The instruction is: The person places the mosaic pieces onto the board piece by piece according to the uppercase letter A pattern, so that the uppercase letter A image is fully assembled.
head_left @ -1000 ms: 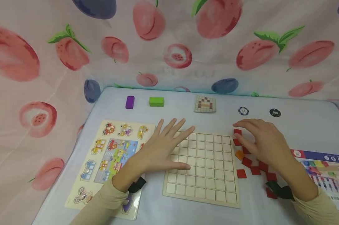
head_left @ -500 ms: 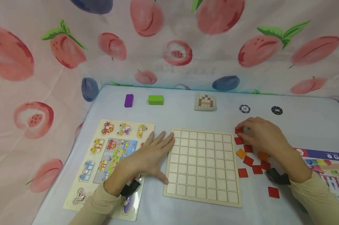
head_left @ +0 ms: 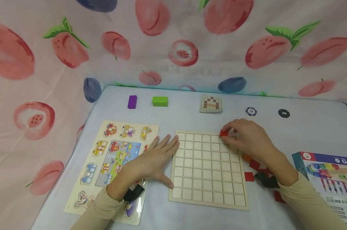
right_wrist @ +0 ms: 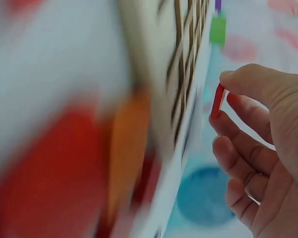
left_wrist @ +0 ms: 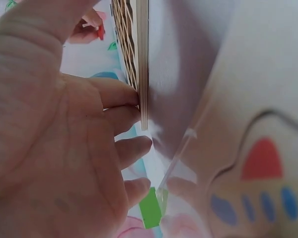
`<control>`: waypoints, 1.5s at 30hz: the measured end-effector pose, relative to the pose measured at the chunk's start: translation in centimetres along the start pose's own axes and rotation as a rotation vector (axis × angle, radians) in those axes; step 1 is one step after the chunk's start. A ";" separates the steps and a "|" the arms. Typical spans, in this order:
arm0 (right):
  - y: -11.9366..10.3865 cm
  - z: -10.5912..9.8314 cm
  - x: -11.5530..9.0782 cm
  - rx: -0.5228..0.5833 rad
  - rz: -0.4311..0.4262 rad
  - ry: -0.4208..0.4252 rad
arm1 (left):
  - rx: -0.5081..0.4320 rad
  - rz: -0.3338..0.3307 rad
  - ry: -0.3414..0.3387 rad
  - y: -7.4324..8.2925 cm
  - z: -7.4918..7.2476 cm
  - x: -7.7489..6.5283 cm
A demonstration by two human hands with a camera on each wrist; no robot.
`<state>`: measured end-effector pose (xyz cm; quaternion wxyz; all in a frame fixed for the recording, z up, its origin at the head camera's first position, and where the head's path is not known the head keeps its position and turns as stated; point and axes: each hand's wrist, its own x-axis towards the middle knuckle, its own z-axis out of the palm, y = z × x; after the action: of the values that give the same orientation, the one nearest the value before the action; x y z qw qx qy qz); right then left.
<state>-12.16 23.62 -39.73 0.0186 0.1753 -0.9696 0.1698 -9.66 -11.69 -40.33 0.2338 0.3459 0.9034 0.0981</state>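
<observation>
My right hand (head_left: 249, 137) pinches a square red tile (head_left: 223, 133) between thumb and index finger, above the far right part of the wooden grid board (head_left: 207, 163). In the right wrist view the tile (right_wrist: 217, 100) is held on edge, clear of the board. Fingers spread, my left hand (head_left: 150, 163) rests along the board's left edge; its fingertips touch that edge in the left wrist view. No tile lies in the visible grid cells. Several loose red tiles (head_left: 249, 176) and an orange tile (head_left: 246, 157) lie right of the board, partly hidden by my right arm.
A vehicle puzzle board (head_left: 73, 191) lies to the left, partly under my left arm. Along the back are a purple block (head_left: 132, 102), a green block (head_left: 160, 101), a pattern card (head_left: 211, 103) and two chips (head_left: 251, 111). A printed box (head_left: 328, 172) lies at right.
My left hand moved from over the grid to its left edge, then stayed. My right hand took a red tile from the loose ones and carried it left over the board.
</observation>
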 end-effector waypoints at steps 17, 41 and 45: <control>-3.7 2.1 2.0 -0.053 -0.199 -0.076 | -0.039 0.029 -0.003 -0.2 -0.1 -0.1; 3.4 -1.6 -5.7 -0.106 0.016 -0.147 | -0.071 0.017 -0.002 -0.3 -0.1 -0.3; 3.7 -1.8 -5.6 -0.129 -0.018 -0.145 | -0.082 0.026 0.005 -0.2 -0.2 -0.3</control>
<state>-8.26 29.38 -39.79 -0.0386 0.1940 -0.9757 0.0937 -9.69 -12.00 -40.15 0.2444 0.3473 0.8947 0.1386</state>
